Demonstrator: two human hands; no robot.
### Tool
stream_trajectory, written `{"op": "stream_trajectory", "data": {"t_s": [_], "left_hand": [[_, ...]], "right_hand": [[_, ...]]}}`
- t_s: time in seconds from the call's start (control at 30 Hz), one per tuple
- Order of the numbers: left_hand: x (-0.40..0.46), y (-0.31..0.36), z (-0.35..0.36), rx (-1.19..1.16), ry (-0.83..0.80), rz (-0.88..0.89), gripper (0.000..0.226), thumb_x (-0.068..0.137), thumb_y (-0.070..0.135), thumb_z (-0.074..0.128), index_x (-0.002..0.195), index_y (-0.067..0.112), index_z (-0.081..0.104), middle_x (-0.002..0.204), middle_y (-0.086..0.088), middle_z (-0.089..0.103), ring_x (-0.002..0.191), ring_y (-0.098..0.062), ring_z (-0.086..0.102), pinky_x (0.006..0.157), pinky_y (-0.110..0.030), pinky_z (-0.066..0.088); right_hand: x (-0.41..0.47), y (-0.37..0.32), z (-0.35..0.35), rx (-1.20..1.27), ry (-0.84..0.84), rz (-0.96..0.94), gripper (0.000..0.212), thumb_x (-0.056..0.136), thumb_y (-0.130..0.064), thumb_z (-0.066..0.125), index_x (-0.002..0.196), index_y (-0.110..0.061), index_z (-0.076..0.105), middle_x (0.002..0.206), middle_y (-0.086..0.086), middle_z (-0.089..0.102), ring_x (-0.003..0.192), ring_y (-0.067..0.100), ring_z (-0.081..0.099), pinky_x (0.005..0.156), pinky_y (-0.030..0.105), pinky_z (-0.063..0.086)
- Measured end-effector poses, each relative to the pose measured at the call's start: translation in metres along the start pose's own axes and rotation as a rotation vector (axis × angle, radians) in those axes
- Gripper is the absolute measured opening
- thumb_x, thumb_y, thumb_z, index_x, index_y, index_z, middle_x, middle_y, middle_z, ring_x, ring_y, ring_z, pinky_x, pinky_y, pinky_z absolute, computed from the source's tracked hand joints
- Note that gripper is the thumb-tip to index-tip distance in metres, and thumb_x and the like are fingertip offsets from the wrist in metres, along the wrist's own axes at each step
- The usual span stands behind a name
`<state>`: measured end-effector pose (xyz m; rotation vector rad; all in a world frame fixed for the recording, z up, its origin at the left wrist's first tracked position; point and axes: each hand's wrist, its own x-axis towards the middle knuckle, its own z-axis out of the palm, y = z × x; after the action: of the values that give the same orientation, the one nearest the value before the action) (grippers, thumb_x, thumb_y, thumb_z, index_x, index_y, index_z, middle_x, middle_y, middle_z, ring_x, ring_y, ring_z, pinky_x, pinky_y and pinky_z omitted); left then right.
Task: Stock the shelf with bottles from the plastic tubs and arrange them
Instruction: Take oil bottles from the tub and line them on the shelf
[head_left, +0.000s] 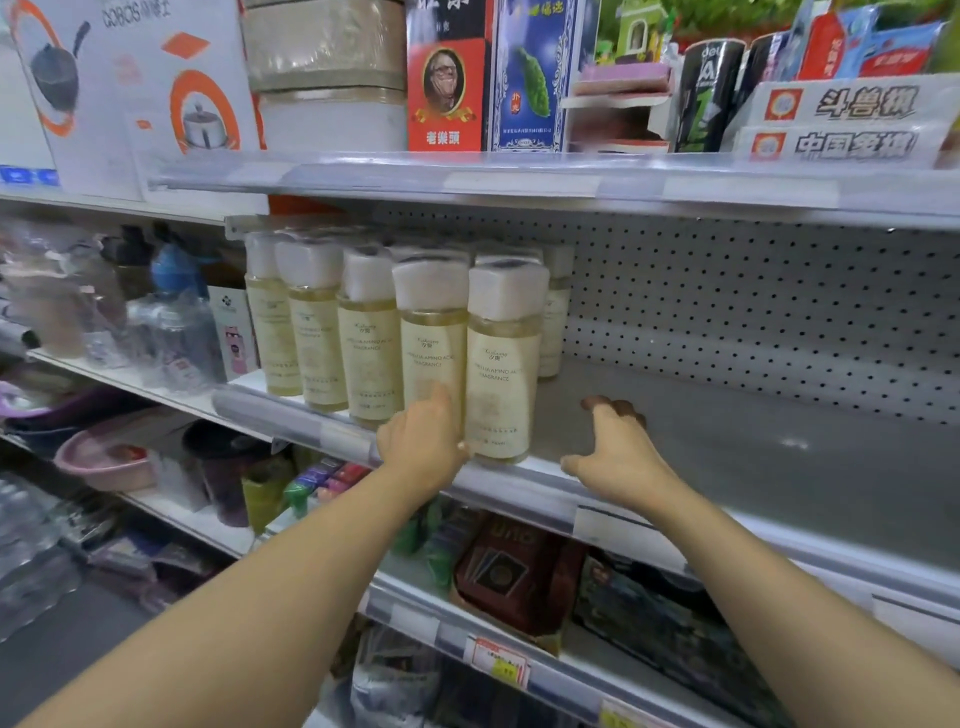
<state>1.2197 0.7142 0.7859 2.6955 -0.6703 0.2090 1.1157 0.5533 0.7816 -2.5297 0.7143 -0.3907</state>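
Note:
Several tall bottles of pale yellow liquid with white caps and cream labels stand in rows on the left part of the grey shelf (727, 457). My left hand (423, 439) grips the lower part of the second bottle from the right (431, 332) in the front row. The rightmost front bottle (501, 364) stands right beside it, near the shelf's edge. My right hand (615, 449) hovers open over the bare shelf just right of that bottle, fingers spread and holding nothing. No plastic tub is in view.
A pegboard back wall (753, 322) closes the shelf. The shelf above (519, 179) carries boxes and card packs. Water bottles (171, 332) stand on the neighbouring shelf to the left. Card boxes (519, 566) lie on the shelf below.

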Motion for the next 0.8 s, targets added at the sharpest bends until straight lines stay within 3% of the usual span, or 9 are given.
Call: {"op": "stream_trajectory", "data": {"t_s": [0.33,0.5,0.8], "left_hand": [[-0.056,-0.043,-0.003,0.035,-0.184,0.094,0.071,0.082,0.039,0.072,0.138,0.017,0.034,0.131,-0.008,0.053,0.117,-0.030,0.054,0.085,-0.041,0.047],[-0.095,-0.070,0.003,0.085,-0.230,0.106,0.067,0.082,0.040,0.071,0.133,0.016,0.036,0.125,-0.008,0.056,0.115,-0.030,0.056,0.079,-0.037,0.043],[-0.156,-0.118,0.060,0.070,-0.422,0.151,0.061,0.081,0.042,0.071,0.127,0.015,0.041,0.119,-0.009,0.058,0.110,-0.031,0.057,0.082,-0.039,0.049]], "right_hand": [[-0.074,-0.023,0.017,-0.132,-0.023,-0.025,0.075,0.084,-0.025,0.062,0.147,-0.014,0.023,0.150,0.006,0.023,0.137,0.027,0.018,0.108,0.036,0.028],[-0.120,-0.028,0.044,-0.144,-0.088,0.010,0.074,0.082,-0.025,0.064,0.145,-0.013,0.026,0.147,0.009,0.027,0.137,0.029,0.019,0.109,0.038,0.028],[-0.195,-0.008,0.112,-0.195,-0.200,0.144,0.076,0.080,-0.027,0.066,0.143,-0.013,0.028,0.142,0.012,0.030,0.132,0.032,0.023,0.106,0.034,0.028]]}}
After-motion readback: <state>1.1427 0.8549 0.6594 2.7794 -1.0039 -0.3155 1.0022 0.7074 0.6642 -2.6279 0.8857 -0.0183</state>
